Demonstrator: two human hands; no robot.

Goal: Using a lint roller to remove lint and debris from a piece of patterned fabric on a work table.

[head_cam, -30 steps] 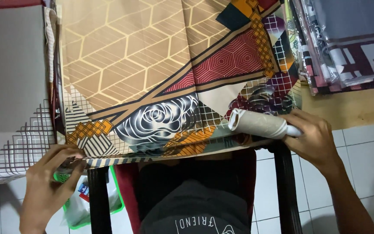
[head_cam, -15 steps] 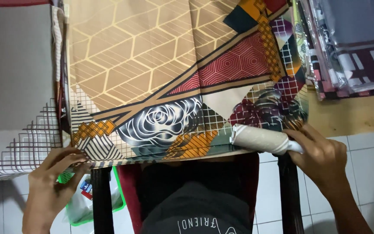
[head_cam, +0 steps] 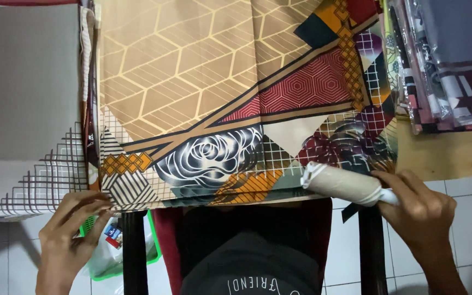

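**Patterned cloth on desk, lint roller at near edge**

1. Patterned cloth [head_cam: 219,93]: tan hexagon ground, red hexagon wedge, black-and-white rose motif, orange lattice strips. Spread flat over the middle of the desk [head_cam: 449,153]; near edge overhangs toward the person.
2. Grey cloth [head_cam: 25,98]: left of the patterned one, plain with a dark grid-line corner, near edge hanging off.
3. Stack of folded fabrics [head_cam: 449,65]: far right, grey, maroon and white layers, edges facing left.
4. Green basket [head_cam: 154,251]: below the desk edge, near left, holding a clear plastic bag with a small packet [head_cam: 114,235] bearing a red-and-blue label.
5. Right hand [head_cam: 419,210]: fingers curled around the handle of a lint roller [head_cam: 341,184], a pale cylinder lying on the cloth's near right edge.
6. Left hand [head_cam: 69,229]: fingers narrowly bent, pinching the near left corner of the patterned cloth.

Risk, as judged: the roller sits at the overhanging hem, so a stroke there may drag or bunch the cloth if the left-hand pinch slackens; the sticky sheet could also catch the hem and lift it.
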